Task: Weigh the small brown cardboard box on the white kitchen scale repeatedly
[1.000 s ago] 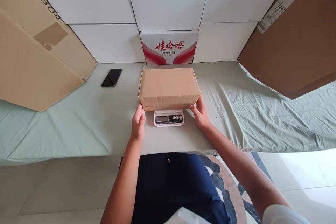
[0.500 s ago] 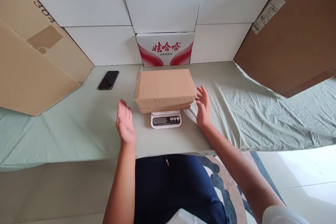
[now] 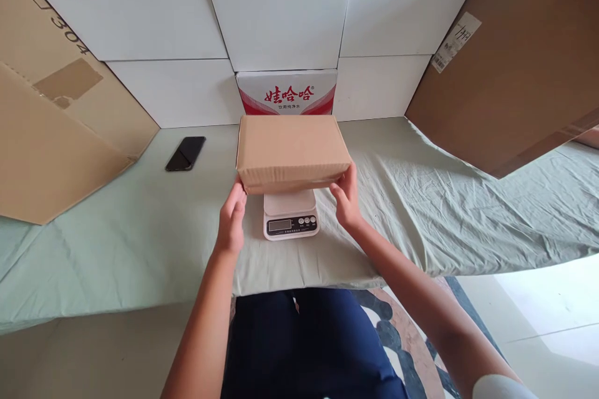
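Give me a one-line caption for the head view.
Both hands, left and right, grip a cardboard box above a kitchen scale.

My table [image 3: 140, 243] is covered with a pale green sheet [image 3: 444, 199], wrinkled on my right side. On it lie a black phone [image 3: 185, 153] at the far left and a white scale [image 3: 290, 215] in the middle. Big cardboard sheets [image 3: 51, 137] rest on both ends.

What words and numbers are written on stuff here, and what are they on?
"娃哈哈": red and white box behind the small carton.
"304": big cardboard sheet, far left.
Small line under the red characters: too blurred.
White label on the right brown box: unreadable.
Scale display: unreadable.
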Demonstrator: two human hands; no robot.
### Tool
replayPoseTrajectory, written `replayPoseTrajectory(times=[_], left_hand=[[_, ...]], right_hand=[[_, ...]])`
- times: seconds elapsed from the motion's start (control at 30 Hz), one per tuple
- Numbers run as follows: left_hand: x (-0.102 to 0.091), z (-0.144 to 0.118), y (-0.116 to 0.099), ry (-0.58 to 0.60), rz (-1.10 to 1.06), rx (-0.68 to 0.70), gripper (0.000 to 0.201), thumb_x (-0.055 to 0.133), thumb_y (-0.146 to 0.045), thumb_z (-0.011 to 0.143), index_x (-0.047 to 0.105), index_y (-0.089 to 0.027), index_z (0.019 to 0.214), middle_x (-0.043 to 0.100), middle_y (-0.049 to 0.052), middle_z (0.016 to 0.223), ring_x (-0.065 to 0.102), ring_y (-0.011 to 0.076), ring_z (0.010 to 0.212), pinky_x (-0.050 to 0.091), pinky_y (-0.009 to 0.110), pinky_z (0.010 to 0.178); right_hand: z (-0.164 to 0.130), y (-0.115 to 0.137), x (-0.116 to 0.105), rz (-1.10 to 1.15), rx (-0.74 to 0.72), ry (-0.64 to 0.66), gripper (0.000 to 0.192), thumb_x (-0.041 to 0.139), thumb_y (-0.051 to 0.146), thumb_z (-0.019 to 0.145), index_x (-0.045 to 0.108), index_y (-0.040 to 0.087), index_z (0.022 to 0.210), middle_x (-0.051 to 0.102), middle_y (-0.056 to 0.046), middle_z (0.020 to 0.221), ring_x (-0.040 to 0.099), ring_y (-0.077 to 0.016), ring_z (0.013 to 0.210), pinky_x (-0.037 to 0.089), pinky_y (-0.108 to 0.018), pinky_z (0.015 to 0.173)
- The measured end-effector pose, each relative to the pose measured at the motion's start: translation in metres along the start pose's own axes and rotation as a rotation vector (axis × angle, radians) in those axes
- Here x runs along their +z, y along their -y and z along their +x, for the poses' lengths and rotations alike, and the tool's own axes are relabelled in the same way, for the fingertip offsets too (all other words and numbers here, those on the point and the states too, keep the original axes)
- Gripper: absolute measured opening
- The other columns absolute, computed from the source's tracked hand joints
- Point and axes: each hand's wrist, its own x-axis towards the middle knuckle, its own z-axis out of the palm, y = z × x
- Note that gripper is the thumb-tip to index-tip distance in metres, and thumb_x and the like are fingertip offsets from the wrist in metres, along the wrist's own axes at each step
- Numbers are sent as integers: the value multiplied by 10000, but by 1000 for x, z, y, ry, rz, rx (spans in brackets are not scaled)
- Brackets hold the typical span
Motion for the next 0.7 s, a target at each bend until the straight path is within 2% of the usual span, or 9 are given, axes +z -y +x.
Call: replayPoseTrajectory(times=[0.07, 0.13, 0.23, 0.33, 0.4, 0.6, 0.7], left_hand=[[5, 37, 3, -2, 18, 11, 640, 557, -619, 957, 570, -237, 1471, 547, 112, 1589, 389, 304, 1568, 305, 434, 1294], [11, 73, 15, -3, 21, 12, 558, 565, -595, 958, 613, -233, 1379, 628, 112, 1487, 498, 279, 1488, 369, 412, 1250], [16, 106, 47, -36, -1, -75, 437, 573, -556, 932, 640, -220, 1203, 717, 102, 1263, 616, 265, 1327, 468, 402, 1140], [15, 112, 73, -12, 6, -176, 321, 647, -393, 831, 631, -213, 1097, 732, 77, 1092, 657, 275, 1198, 499, 395, 1057], [11, 109, 83, 11, -10, -181, 326, 620, -311, 784, 620, -216, 1096, 726, 65, 1071, 658, 269, 1155, 492, 379, 1028], [5, 111, 89, 14, -28, -155, 320, 571, -253, 753, 622, -220, 1067, 713, 49, 1103, 639, 250, 1152, 472, 341, 1014], [6, 113, 90, -4, -53, -151, 335, 565, -270, 768, 629, -204, 1090, 724, 64, 1158, 638, 255, 1187, 479, 352, 1039]], right_hand=[[27, -10, 5, -8, -27, 10, 813, 539, 645, 928, 190, 395, 1619, 341, -49, 1691, 403, -344, 1525, 409, -587, 1233], [52, -26, 9, -35, -35, 19, 856, 517, 614, 929, 82, 410, 1637, 260, -18, 1731, 319, -317, 1580, 380, -581, 1256], [73, -57, 11, -53, 0, -2, 855, 530, 556, 904, 128, 367, 1635, 243, -28, 1734, 289, -314, 1588, 356, -571, 1267], [75, -77, 9, -44, 74, 20, 821, 573, 516, 879, 238, 331, 1604, 340, -60, 1680, 364, -327, 1535, 360, -566, 1260], [73, -82, 7, -39, 106, 44, 804, 584, 503, 877, 262, 328, 1593, 370, -66, 1655, 381, -329, 1518, 371, -566, 1250], [73, -85, 6, -50, 101, 91, 833, 550, 567, 907, 191, 343, 1625, 285, -36, 1708, 306, -319, 1568, 333, -558, 1285], [74, -85, 7, -46, 114, 107, 884, 576, 592, 893, 164, 351, 1637, 269, -31, 1724, 314, -322, 1567, 327, -564, 1290]])
